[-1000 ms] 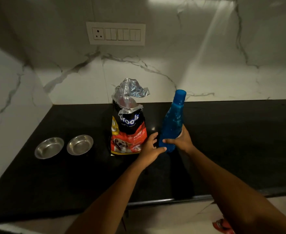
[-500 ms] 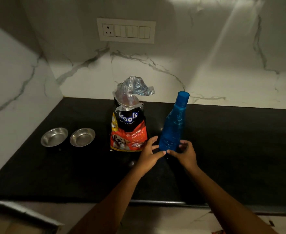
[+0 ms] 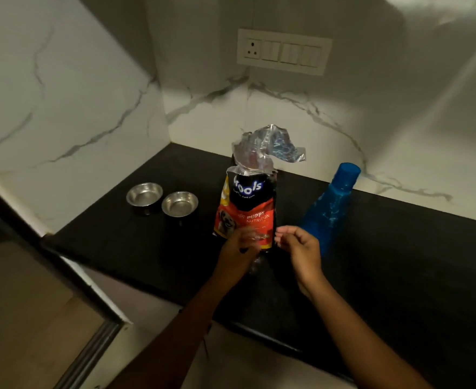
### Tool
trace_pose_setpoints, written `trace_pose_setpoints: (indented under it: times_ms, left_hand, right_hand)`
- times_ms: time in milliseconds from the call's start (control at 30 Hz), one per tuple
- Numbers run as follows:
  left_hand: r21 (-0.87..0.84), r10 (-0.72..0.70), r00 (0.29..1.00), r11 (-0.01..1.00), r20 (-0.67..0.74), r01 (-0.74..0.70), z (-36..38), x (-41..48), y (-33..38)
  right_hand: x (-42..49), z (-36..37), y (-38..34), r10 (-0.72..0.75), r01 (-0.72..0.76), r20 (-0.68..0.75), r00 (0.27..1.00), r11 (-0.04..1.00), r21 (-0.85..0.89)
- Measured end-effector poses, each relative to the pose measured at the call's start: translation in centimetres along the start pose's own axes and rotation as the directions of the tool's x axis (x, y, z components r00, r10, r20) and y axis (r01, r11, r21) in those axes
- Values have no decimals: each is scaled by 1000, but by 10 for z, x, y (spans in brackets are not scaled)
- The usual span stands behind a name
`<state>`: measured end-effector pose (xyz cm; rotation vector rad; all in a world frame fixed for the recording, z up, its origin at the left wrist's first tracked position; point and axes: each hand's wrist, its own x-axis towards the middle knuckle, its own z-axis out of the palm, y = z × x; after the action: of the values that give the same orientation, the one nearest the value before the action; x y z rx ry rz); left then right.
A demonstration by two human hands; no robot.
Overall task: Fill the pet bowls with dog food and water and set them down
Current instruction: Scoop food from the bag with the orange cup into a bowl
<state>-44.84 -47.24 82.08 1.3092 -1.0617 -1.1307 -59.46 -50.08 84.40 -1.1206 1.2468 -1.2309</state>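
Observation:
Two empty steel bowls, one [image 3: 144, 194] beside the other [image 3: 180, 204], sit side by side at the left of the black counter [image 3: 399, 265]. To their right stands a dog food bag [image 3: 248, 202], red and black, with its crumpled silver top open. A blue water bottle [image 3: 330, 209] with its cap on stands right of the bag, and no hand touches it. My left hand [image 3: 238, 249] is closed on the bag's lower front edge. My right hand [image 3: 301, 248] hovers by the bag's lower right corner, fingers loosely curled and holding nothing.
Marble walls meet in a corner behind the bowls. A switch panel [image 3: 284, 51] is on the back wall above the bag. The counter's front edge [image 3: 259, 332] runs diagonally under my forearms, and a lower wooden surface [image 3: 29, 318] lies to the left.
Both hands have let go of the blue bottle and moved left to the base of the dog food bag. The view has swung to the left and tilted.

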Motion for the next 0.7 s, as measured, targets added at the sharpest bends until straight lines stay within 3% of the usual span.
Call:
trace_pose_setpoints:
  times_ms: [167,300,567,633,700]
  left_hand:
    - [-30,-3,990,1000,-140,-1,-32,1,20]
    - [12,7,981,1000,-194,-5,-53,24,53]
    - [119,182,955,980,-236,-157,-72,93,139]
    - [172,220,958,967,-183,-189,-71,105,155]
    - [233,172,982,961,-79,-150,-72,118,166]
  right_hand:
    - [23,20,-58,-281,282,-13,960,957,70]
    - [56,35,-99,-460,462,48,887,878,-121]
    - [116,53,-131,-296,413,324,899,821,-395]
    - [127,57,-138,-274,437,372,887,757,-485]
    - [137,65,-143,-202,457,445,873,656,-600]
